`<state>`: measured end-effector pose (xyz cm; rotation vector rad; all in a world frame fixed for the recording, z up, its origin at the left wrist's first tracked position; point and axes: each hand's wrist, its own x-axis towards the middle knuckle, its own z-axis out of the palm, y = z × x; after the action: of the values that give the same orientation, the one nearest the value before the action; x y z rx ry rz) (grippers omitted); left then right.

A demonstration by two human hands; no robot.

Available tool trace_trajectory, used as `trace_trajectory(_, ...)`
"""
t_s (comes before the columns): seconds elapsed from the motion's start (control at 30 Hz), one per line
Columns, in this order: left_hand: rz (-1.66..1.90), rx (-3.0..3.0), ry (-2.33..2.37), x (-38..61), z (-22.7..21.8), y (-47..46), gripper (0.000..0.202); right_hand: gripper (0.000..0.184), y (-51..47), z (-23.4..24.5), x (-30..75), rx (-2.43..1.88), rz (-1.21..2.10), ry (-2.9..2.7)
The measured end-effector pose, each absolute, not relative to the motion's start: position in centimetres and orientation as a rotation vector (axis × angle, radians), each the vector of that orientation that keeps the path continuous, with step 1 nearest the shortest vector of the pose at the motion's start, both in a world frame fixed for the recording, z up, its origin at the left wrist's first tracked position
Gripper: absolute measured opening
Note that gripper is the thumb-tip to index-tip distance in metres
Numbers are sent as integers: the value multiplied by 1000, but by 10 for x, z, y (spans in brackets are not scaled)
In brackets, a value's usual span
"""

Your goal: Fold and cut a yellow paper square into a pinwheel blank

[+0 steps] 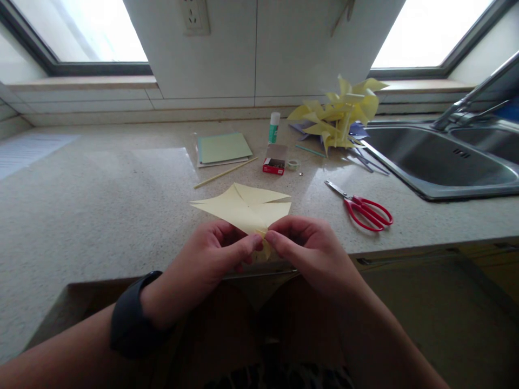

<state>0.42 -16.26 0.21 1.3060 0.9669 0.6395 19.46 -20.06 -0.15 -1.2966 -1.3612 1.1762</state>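
Observation:
A pale yellow cut and folded paper square [243,208] is held just above the counter's front edge. My left hand [211,259] pinches its near corner from the left, thumb and fingers closed on the paper. From the right, my right hand [308,251] pinches the same corner, so that the fingertips of both hands almost meet. A dark band sits on my left wrist. Red-handled scissors [365,208] lie on the counter to the right of my hands.
On the speckled counter [101,205] lie a thin wooden stick [225,173], a stack of green paper [223,148], a glue stick [274,127], a small red box [274,162], a tape roll [292,164] and a pile of yellow paper pinwheels [340,116]. A steel sink [438,162] is at right.

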Motion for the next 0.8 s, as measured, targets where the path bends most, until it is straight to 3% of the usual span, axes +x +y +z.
trace_trajectory(0.8,607,1349,1030,4,0,-161,34,18,-201,-2,192,-1322,1132,-1385)
